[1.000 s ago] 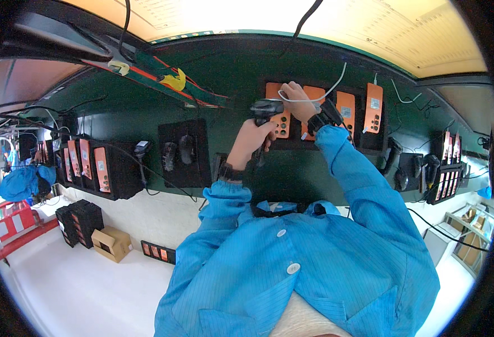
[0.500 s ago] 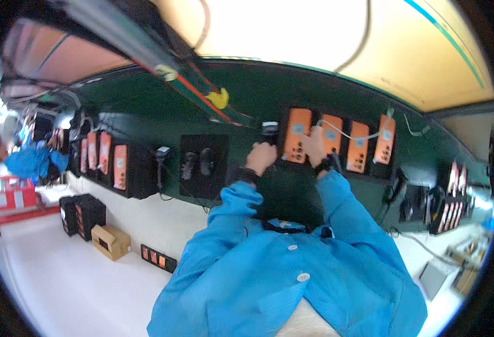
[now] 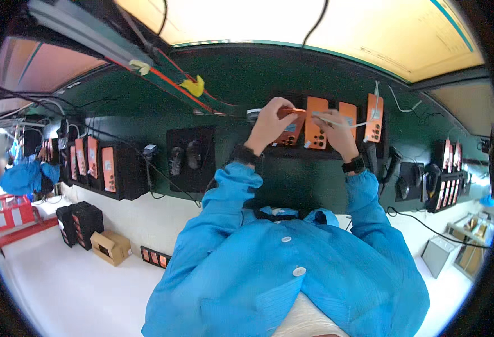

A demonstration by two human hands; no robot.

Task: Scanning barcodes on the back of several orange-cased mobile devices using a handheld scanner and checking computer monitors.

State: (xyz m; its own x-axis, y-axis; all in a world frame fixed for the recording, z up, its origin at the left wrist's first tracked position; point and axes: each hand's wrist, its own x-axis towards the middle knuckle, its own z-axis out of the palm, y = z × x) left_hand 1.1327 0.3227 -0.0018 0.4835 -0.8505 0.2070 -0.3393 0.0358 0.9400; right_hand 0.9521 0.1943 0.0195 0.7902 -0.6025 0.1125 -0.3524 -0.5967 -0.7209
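Both my arms in blue sleeves reach to a dark green panel (image 3: 230, 90) where a row of orange phones hangs in black holders. My left hand (image 3: 268, 124) grips the top of the leftmost orange phone (image 3: 289, 133). My right hand (image 3: 337, 136), with a black wristband, pinches a thin white cable (image 3: 352, 124) in front of the second orange phone (image 3: 316, 123). The cable runs right toward the far orange phone (image 3: 374, 118). Another orange phone (image 3: 347, 112) hangs between them.
A black holder with two dark mice (image 3: 186, 158) hangs left of my hands. More orange phones (image 3: 107, 168) are further left and dark devices (image 3: 446, 177) to the right. A cardboard box (image 3: 111, 247) sits on the white surface. Another person in blue (image 3: 25, 177) is at the far left.
My left hand held a black handheld device before; now it grips the leftmost orange phone. My right hand has shifted right with the white cable. The view has turned slightly.
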